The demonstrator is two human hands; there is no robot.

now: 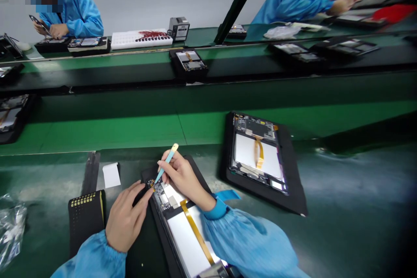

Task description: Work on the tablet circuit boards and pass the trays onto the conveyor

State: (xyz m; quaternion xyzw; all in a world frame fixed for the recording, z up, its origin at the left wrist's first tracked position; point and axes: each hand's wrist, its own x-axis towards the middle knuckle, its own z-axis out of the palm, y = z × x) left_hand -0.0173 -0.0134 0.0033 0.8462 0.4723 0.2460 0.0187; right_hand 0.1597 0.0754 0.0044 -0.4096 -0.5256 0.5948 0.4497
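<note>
Readable text: none from where I stand.
Grey box: a label on the front, too small to read.
Black pad: rows of yellow dots along one end, no letters.
Open tablet: no print I can make out.
</note>
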